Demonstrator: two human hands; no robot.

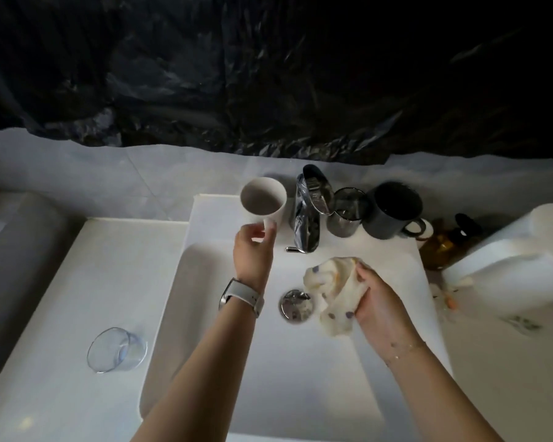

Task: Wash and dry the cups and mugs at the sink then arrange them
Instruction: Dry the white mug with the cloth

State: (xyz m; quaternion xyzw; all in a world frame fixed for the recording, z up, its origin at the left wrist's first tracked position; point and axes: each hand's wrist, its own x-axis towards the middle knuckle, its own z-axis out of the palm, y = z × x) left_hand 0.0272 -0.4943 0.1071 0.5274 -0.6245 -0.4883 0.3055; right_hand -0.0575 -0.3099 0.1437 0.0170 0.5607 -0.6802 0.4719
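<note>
On the white counter left of the basin, a clear glass cup (117, 349) lay tilted on its side, well apart from everything else. Further right, the left hand (253, 250) reached over the back edge of the white sink (173, 314), its fingers curled round the handle of a white mug (263, 199); the mug stood upright with its mouth open to the camera, on or just above the ledge behind the basin, and which of the two could not be told. A pale watch (241, 297) sat on that wrist. Just right of the mug rose the chrome tap (310, 212), its spout pointing toward the basin, and below it the round metal drain (296, 306) showed in the sink floor. Over the drain's right side, the right hand (380, 301) gripped a bunched cream cloth (329, 288) with small dark spots, the fingers closed round its folds. Behind, on the ledge right of the tap, a smoky glass tumbler (347, 212) stood upright, touching or nearly touching a dark mug (393, 210) whose handle faced right. Beyond that stood an amber bottle (444, 247) with a dark pump top, and at the far right a white paper towel roll (524, 250) lay on the counter.
</note>
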